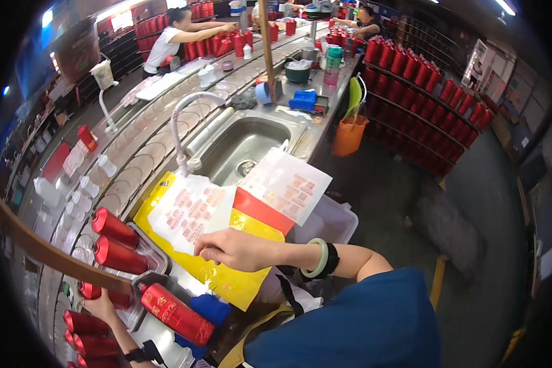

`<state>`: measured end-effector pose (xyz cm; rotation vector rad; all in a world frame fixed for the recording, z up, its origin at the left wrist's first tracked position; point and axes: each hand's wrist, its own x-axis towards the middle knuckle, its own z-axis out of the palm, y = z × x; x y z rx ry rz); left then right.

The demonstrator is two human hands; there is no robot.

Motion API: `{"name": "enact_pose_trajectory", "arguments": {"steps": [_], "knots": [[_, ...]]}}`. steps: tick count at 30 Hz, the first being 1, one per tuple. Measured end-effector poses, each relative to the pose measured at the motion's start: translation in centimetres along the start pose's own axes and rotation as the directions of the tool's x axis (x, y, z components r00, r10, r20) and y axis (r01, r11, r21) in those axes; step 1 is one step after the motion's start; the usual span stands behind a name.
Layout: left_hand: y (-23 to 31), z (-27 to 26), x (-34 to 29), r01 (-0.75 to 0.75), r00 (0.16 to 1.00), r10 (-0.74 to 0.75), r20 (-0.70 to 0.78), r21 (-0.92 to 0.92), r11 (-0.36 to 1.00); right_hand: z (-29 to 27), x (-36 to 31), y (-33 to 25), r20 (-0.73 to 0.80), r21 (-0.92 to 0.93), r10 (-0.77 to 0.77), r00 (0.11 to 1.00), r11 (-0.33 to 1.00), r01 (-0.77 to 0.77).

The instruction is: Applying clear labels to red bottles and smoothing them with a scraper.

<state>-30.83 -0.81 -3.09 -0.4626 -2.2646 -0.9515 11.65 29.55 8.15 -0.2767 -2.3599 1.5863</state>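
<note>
My left hand (102, 308) reaches out at the lower left, fingers around a red bottle (91, 290), partly hidden behind a brown bar. My right hand (230, 248) hovers above a yellow mat (242, 288) with its fingers curled together. Whatever they pinch, if anything, is hidden or too small to name. Beside that hand lies a white sheet (190, 208) with rows of small printed decals. A second decal sheet (288, 184) overlaps a red strip (257, 211). Between my arms, a red bottle with gold print (176, 314) lies on its side in a metal tray, near a blue cloth (211, 308).
Two red bottles (119, 242) lean in a tray, with several more (92, 337) nearer me. Past the mat are a sink (239, 147) and curved faucet (181, 132). A conveyor (147, 150) runs left. A bottle rack (417, 98) stands right; co-workers (178, 37) work farther back.
</note>
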Motion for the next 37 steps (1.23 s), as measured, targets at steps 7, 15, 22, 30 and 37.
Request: {"name": "enact_pose_trajectory", "arguments": {"steps": [7,15,22,30,37], "knots": [[2.4,-6.2,-3.0,0.124,0.990,-0.132,-0.041,-0.155,0.980,1.1,-0.5,2.1,-0.035,0.070,-0.008,0.999,0.997,0.011],[20.6,-13.7,-14.3,-0.079,0.905,0.098,0.414,-0.061,0.995,5.2,3.7,-0.3,0.040,0.070,-0.207,0.978,0.977,0.204],[19.6,-11.8,-21.0,0.579,0.744,-0.140,0.653,-0.526,0.623,8.6,5.5,0.5,0.137,-0.057,-0.219,0.966,0.972,0.229],[20.1,-12.2,-20.7,0.558,0.700,-0.024,0.713,-0.526,0.641,12.9,10.3,-0.3,0.082,-0.376,-0.557,0.826,0.751,0.543],[20.4,-13.2,-20.3,0.676,0.639,-0.145,0.756,-0.461,0.574,15.6,13.9,0.6,0.026,-0.438,-0.796,0.605,0.535,0.723]]}}
